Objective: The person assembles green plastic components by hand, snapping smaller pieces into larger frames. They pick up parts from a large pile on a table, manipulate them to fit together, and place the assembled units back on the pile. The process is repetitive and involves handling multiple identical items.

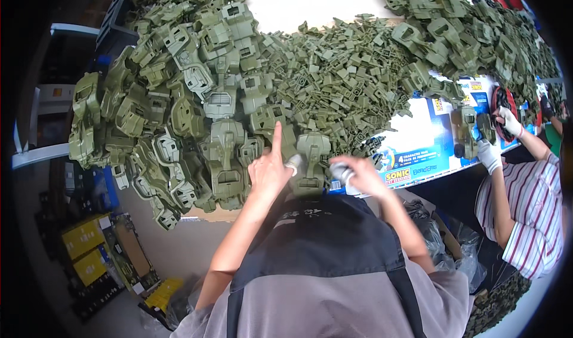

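Observation:
A dark green plastic toy vehicle body lies at the table's near edge, between my hands. On its left is my left hand, its index finger stretched toward another green vehicle body, the other fingers curled; whether the fingertip touches it I cannot tell. White wrapping covers the thumb, close to the middle body. My right hand is smeared by motion at the right of that body, also with white on its fingers; what it holds, if anything, is not clear. Small green plastic parts are heaped beyond.
Green vehicle bodies pile up at the left, more at the far right. Blue-and-white printed cardboard covers the right table edge. A co-worker's gloved hand works there by a red-and-black ring. Clear plastic bags lie below.

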{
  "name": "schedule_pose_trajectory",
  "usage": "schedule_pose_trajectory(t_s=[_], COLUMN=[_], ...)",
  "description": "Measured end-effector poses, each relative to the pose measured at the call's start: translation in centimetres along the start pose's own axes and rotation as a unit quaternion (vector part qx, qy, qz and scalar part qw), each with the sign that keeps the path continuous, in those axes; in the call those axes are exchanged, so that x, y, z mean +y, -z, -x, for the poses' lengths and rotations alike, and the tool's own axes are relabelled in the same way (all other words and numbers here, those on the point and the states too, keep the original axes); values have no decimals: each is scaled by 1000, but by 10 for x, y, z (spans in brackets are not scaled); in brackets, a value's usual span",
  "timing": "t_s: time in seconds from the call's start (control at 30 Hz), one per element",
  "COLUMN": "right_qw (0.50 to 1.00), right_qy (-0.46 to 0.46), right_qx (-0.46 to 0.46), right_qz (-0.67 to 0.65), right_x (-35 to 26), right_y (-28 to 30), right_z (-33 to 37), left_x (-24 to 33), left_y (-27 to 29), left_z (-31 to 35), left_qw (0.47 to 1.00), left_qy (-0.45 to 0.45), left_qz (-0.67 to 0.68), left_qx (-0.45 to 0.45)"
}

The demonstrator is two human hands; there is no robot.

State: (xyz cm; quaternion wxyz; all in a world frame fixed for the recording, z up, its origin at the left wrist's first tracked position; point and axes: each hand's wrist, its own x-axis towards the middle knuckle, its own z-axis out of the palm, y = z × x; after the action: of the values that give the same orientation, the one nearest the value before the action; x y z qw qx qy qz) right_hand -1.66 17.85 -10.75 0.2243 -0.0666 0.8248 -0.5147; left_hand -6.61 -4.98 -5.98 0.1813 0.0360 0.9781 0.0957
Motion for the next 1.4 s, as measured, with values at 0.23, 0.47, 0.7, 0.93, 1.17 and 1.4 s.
schedule_pose_trajectory(t_s=[0.23,0.47,0.7,0.93,1.17,1.4], right_qw=[963,670,593,860,945,945], right_qy=[2,127,195,164,161,222], right_qx=[57,4,-41,274,208,230], right_qz=[-264,-732,-780,-398,-194,-68], right_x=[-29,-57,-32,-88,-86,-66], right_y=[-25,-38,-60,-28,-62,-62], right_z=[33,20,18,71,67,86], left_x=[-23,-15,-15,38,14,-54], left_y=[39,2,4,53,9,16], left_z=[20,41,71,79,75,61], left_qw=[764,332,469,736,825,820], left_qy=[-87,-45,-20,5,-192,-252], left_qz=[636,861,769,624,528,495], left_qx=[-59,-383,-433,-263,-66,-139])
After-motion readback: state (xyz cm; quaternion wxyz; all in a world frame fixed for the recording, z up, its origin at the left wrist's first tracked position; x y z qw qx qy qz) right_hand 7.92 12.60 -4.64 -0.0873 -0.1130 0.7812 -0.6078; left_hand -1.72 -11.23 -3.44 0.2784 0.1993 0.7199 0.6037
